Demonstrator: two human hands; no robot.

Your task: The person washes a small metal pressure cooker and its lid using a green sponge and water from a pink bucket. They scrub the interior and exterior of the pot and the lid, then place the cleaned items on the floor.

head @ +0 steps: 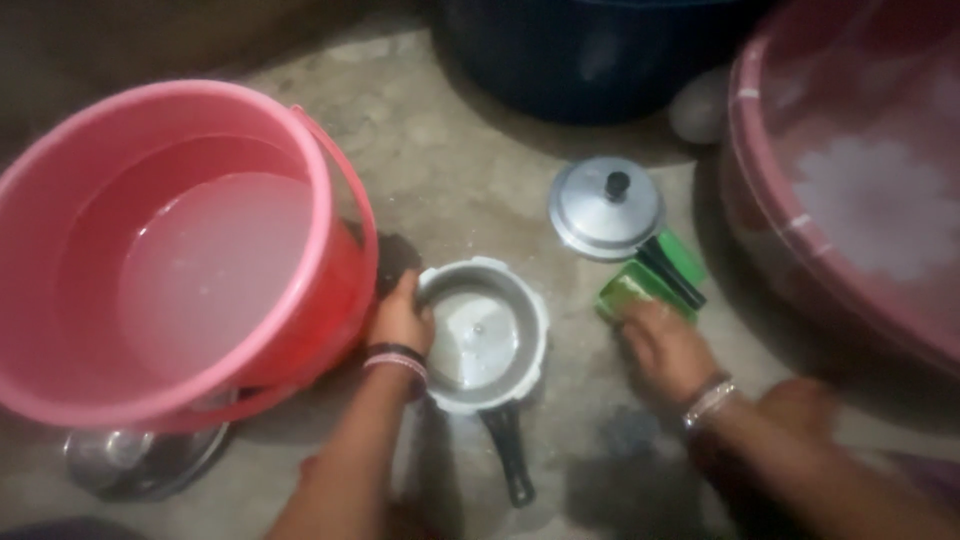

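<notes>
gripping the rim of a small metal pressure cooker (482,338), the left hand (400,322) has its fingers curled shut on the pot's edge, seemingly to steady it upright on the wet concrete floor (470,170), black handle pointing toward the person. the right hand (665,345) presses partly closed fingers on a green scrub sponge (628,290) lying on the floor just right of the pot. beyond it rests the cooker's lid (603,208), knob up. a pink bucket (320,180) of water stands just left, a big pink tub (745,120) far right.
</notes>
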